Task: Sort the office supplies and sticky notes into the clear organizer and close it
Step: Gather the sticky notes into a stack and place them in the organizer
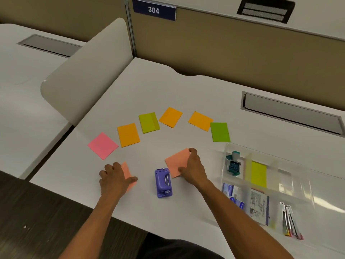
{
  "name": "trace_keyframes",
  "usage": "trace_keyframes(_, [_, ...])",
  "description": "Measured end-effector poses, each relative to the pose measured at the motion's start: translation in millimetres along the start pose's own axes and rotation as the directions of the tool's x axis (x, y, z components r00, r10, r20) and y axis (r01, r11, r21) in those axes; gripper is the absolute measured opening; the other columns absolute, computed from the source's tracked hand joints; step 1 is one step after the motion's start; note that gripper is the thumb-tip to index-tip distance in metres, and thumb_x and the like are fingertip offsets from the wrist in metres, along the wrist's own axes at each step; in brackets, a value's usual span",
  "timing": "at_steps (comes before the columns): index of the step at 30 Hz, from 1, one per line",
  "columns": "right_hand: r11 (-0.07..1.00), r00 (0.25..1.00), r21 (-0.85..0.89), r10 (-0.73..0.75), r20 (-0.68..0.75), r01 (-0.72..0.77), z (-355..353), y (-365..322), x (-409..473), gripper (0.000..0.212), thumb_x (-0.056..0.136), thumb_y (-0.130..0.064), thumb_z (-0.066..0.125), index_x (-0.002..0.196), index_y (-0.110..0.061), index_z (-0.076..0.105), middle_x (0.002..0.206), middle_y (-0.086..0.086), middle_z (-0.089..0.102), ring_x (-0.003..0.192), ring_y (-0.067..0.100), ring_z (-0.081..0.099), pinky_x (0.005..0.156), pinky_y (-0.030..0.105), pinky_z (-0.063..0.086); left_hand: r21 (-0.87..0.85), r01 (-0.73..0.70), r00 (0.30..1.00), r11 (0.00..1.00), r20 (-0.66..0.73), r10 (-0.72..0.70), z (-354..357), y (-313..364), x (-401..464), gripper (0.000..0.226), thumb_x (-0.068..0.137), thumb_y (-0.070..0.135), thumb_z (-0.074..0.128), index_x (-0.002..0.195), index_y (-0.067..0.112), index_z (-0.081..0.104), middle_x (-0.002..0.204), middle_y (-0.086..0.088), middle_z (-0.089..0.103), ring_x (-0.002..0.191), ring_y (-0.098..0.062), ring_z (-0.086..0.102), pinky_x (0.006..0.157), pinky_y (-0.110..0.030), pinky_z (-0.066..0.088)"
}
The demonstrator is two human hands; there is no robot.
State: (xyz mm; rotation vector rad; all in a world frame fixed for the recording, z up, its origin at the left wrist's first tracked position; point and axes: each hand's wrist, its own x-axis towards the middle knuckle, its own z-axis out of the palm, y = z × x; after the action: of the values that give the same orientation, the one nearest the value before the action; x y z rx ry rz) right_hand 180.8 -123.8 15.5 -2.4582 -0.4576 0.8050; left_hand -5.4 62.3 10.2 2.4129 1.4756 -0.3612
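Observation:
On the white desk [141,86], my left hand [115,179] grips a salmon sticky-note pad [126,171], mostly hidden under it. My right hand [193,168] pinches a second salmon pad [176,161] by its far corner and near edge. A purple hole punch [163,183] lies between my hands. Beyond them, pads lie in an arc: pink [103,146], orange [128,134], yellow-green [149,122], orange [170,117], orange [200,121], green [220,132]. The clear organizer [302,186] stands open at the right, holding a teal stamp [233,163], a yellow pad [258,173], staple boxes [233,197] and staplers [290,220].
A rounded white divider [87,71] rises at the desk's left edge. A grey cable tray [291,113] is set into the desk at the back right. Tan partition walls stand behind, one with a sign reading 304 [154,10]. The desk's front edge runs near my forearms.

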Motion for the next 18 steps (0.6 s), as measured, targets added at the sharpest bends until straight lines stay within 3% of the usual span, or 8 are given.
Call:
trace_keyframes(4, [0.995, 0.995, 0.005, -0.097, 0.036, 0.097, -20, 6, -20, 0.042, 0.095, -0.020, 0.054, 0.135, -0.011, 0.044, 0.136, 0.011, 0.053, 0.117, 0.029, 0.054, 0.090, 0.034, 0.042, -0.212, 0.056, 0.992, 0.976, -0.095, -0.078, -2, 11, -12, 0.061, 0.090, 0.045, 0.057, 0.121, -0.003, 0.036, 0.120, -0.024, 0.047, 0.112, -0.042, 0.045, 0.089, -0.050, 0.045])
trace_keyframes(10, [0.967, 0.988, 0.204, -0.145, -0.053, 0.153, -60, 23, -46, 0.038, 0.093, -0.020, 0.057, 0.130, -0.017, 0.049, 0.125, 0.003, 0.059, 0.104, 0.022, 0.057, 0.080, 0.030, 0.041, -0.394, 0.027, 0.993, 0.919, -0.093, -0.068, -20, 46, -34, 0.050, 0.098, 0.029, 0.048, 0.125, -0.009, 0.031, 0.129, -0.029, 0.043, 0.121, -0.046, 0.041, 0.099, -0.052, 0.037])
trace_keyframes(13, [0.933, 0.984, 0.319, -0.137, -0.113, 0.166, -83, 38, -55, 0.034, 0.091, -0.022, 0.064, 0.124, -0.022, 0.055, 0.116, -0.003, 0.061, 0.099, 0.017, 0.060, 0.079, 0.028, 0.045, -0.431, -0.054, 0.997, 0.901, -0.075, 0.024, -27, 70, -50, 0.030, 0.099, 0.024, 0.044, 0.114, 0.000, 0.035, 0.124, -0.028, 0.050, 0.117, -0.045, 0.046, 0.087, -0.050, 0.040])
trace_keyframes(18, [0.888, 0.965, 0.414, -0.107, -0.240, 0.201, -125, 68, -65, 0.021, 0.094, -0.017, 0.059, 0.114, -0.020, 0.064, 0.104, -0.004, 0.066, 0.089, 0.011, 0.061, 0.071, 0.024, 0.046, -0.313, -0.256, 0.967, 0.915, -0.067, 0.247, -38, 116, -69, 0.014, 0.098, 0.010, 0.043, 0.111, 0.005, 0.041, 0.107, -0.021, 0.060, 0.088, -0.034, 0.057, 0.067, -0.039, 0.041])
